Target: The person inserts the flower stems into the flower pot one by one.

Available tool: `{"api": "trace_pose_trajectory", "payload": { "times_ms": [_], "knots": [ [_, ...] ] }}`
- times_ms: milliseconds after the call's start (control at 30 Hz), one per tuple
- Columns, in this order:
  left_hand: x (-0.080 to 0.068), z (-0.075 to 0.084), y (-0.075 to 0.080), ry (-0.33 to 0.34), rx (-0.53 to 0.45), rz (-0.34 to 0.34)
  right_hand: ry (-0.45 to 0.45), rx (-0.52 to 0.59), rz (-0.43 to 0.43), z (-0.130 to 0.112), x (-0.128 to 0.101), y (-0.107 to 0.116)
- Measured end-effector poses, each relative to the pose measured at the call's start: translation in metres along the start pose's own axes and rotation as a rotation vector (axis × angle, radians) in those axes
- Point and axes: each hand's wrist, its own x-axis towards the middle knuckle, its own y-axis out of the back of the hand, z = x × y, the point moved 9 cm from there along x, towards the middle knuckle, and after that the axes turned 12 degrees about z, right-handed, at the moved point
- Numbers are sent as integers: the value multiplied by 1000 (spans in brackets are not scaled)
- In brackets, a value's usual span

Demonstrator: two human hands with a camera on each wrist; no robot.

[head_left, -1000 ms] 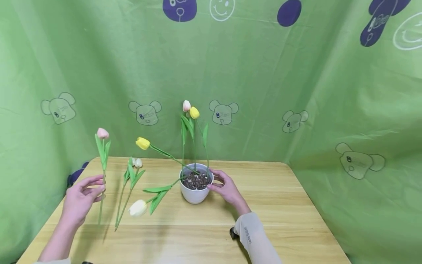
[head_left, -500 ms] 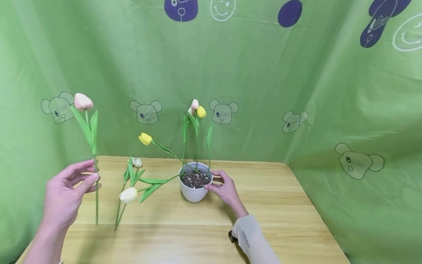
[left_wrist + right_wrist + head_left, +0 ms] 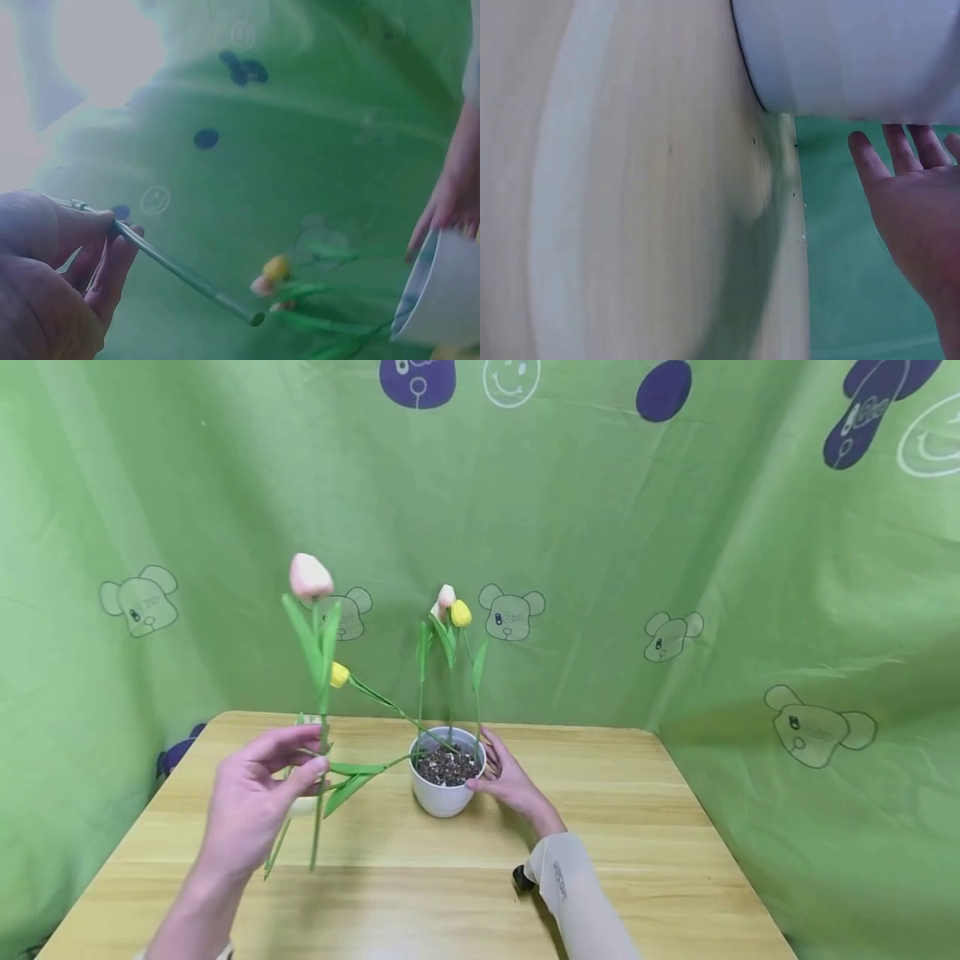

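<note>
My left hand (image 3: 251,797) pinches the green stem of a pink tulip (image 3: 311,577) between thumb and fingers, bloom upward, left of the pot. The stem's cut end (image 3: 256,319) hangs free in the left wrist view. With thumb at the rim and fingers around the far side, my right hand (image 3: 517,789) holds the white flowerpot (image 3: 442,800), filled with dark soil (image 3: 447,768). Upright in it stand a yellow tulip (image 3: 461,613) and pink tulip (image 3: 446,596). Another yellow tulip (image 3: 340,674) leans left out of it, as does a white tulip, its bloom mostly behind my left hand.
Loose tulip stems (image 3: 276,850) lie on the wooden table (image 3: 637,827), largely covered by my left hand. A green curtain (image 3: 585,527) with printed bear faces surrounds the table at the back and sides. A dark object (image 3: 176,752) shows beyond the left edge.
My left hand has lifted the pink tulip and then carried it right, towards the pot, now overlapping the loose tulips. The pot turned slightly under my right hand, which keeps its hold.
</note>
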Motion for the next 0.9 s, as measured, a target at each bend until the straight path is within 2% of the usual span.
{"api": "trace_pose_trajectory", "payload": {
  "times_ms": [133, 333, 467, 733, 900],
  "knots": [
    [-3, -13, -26, 15, 8, 2, -39, -30, 3, 9, 3, -1],
    [-7, -30, -58, -7, 15, 20, -18, -74, 0, 8, 3, -4],
    [-5, -40, -70, -15, 3, 42, 1, -89, 1, 3, 2, -7],
    [10, -61, -89, -28, -32, 54, 3, -129, 59, 1, -2, -7],
    [16, -73, -98, -36, -70, 61, 22, -135, 41, 1, -5, -10]
  ]
}}
